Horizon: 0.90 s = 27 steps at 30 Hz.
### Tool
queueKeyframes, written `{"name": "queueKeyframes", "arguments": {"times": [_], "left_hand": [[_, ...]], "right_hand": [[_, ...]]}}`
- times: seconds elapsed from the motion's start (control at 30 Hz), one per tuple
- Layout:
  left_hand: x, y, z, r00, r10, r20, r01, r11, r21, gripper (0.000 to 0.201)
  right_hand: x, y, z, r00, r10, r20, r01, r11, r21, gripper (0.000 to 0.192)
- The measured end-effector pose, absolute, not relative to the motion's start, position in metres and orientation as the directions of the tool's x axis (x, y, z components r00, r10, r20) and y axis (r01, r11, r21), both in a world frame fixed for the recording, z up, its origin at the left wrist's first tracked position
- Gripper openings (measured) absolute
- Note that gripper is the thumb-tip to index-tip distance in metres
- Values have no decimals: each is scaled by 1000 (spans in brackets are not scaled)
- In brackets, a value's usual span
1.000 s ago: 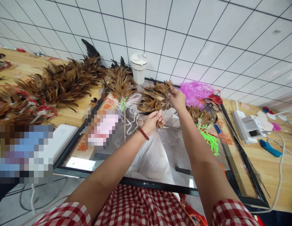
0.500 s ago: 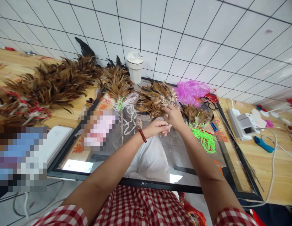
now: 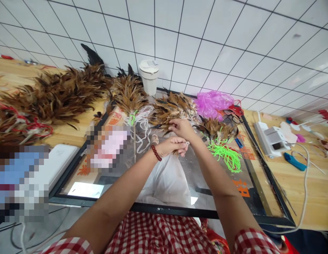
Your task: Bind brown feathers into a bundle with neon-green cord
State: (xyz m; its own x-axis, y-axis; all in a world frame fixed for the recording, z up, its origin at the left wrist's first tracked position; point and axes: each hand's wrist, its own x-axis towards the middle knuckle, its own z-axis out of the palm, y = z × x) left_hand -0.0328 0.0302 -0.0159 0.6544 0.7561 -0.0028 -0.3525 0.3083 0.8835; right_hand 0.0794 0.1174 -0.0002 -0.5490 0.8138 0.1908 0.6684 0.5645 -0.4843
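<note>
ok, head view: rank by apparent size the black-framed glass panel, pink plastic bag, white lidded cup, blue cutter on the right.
1. black-framed glass panel, by far the largest.
2. pink plastic bag.
3. white lidded cup, smaller than the bag, though it sits farther back.
4. blue cutter, smallest.

Orange printed characters (image 3: pixel 241 187) show under the glass of the black-framed panel (image 3: pixel 164 208) near its right edge, with more orange marks (image 3: pixel 83 170) at its left edge and by its far left corner (image 3: pixel 116 115). All are too small and skewed to read. No other label, brand or number can be read on anything lying on the bench (image 3: pixel 307 183).
</note>
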Motion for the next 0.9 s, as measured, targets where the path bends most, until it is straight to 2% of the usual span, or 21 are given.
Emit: {"name": "queueKeyframes", "arguments": {"times": [0.13, 0.2, 0.3, 0.47, 0.53, 0.73, 0.83, 0.9], "left_hand": [[-33, 33, -16, 625, 781, -5, -384, 313, 869, 39], [-31, 35, -17, 582, 813, -13, -404, 303, 863, 40], [-29, 38, -19, 441, 897, -45, -495, 284, 821, 39], [-32, 43, -18, 206, 977, -59, -667, 184, 722, 33], [-35, 45, -18, 151, 986, -71, -708, 158, 688, 29], [-37, 44, -13, 130, 988, -86, -738, 154, 657, 22], [-37, 43, -11, 192, 979, -69, -737, 191, 649, 21], [-37, 43, -10, 189, 980, -62, -744, 184, 642, 21]], "right_hand": [[118, 115, 22, -423, 860, 286, 690, 510, -514, 21], [138, 114, 27, -406, 870, 280, 756, 492, -432, 22], [153, 114, 25, -461, 866, 194, 811, 500, -303, 21], [142, 118, 0, -399, 898, 185, 825, 440, -356, 30], [140, 121, -8, -407, 892, 194, 818, 451, -356, 26], [145, 120, 6, -462, 854, 238, 724, 518, -455, 19], [144, 115, 19, -585, 792, 172, 684, 596, -420, 19], [143, 112, 23, -596, 791, 134, 713, 599, -364, 27]]}}
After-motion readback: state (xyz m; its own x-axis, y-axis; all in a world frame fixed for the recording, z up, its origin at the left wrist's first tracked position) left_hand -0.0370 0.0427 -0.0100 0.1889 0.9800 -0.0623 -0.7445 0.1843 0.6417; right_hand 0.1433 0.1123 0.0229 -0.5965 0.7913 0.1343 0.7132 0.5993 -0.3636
